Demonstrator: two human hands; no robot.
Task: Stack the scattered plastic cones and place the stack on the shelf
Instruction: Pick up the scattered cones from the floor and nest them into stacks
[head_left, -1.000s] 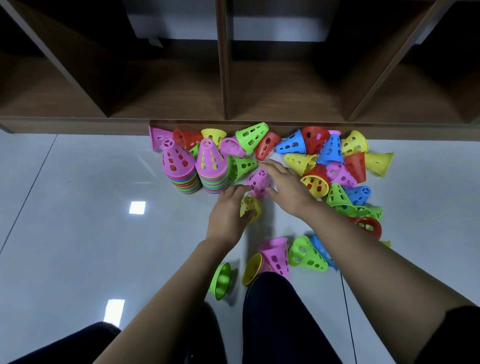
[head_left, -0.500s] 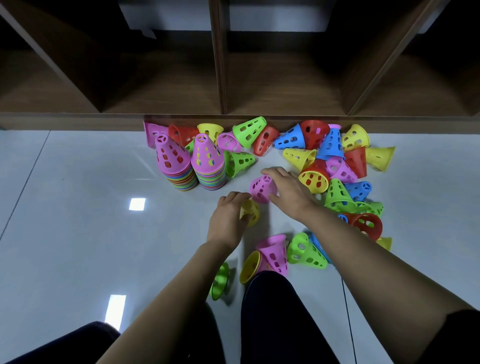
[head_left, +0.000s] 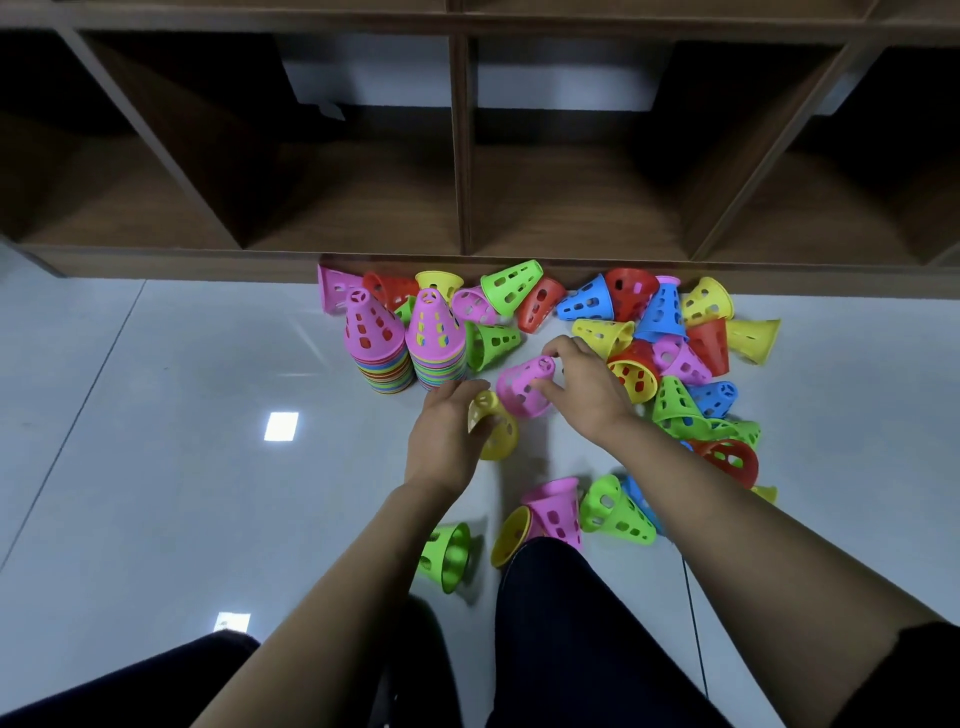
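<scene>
My left hand (head_left: 445, 437) grips a yellow cone (head_left: 492, 426) just above the floor. My right hand (head_left: 587, 384) holds a pink cone (head_left: 522, 387) by its narrow top, tilted, right beside the yellow one. Two upright stacks of cones, each topped in pink, stand side by side: the left stack (head_left: 375, 345) and the right stack (head_left: 436, 340). Several loose cones in red, blue, yellow, green and pink lie scattered to the right (head_left: 670, 343) and near my knee (head_left: 613, 512). The brown wooden shelf (head_left: 462, 208) with open compartments stands behind them.
A green cone (head_left: 447, 556) lies on its side near my left forearm. A yellow cone (head_left: 511, 535) and a pink cone (head_left: 558, 506) rest against my dark-trousered knee (head_left: 566, 623). Glossy grey floor tiles (head_left: 182, 415) stretch to the left.
My right hand has closed on the pink cone and lifted it toward the yellow cone. My left hand has raised the yellow cone slightly. The view has tilted up a little.
</scene>
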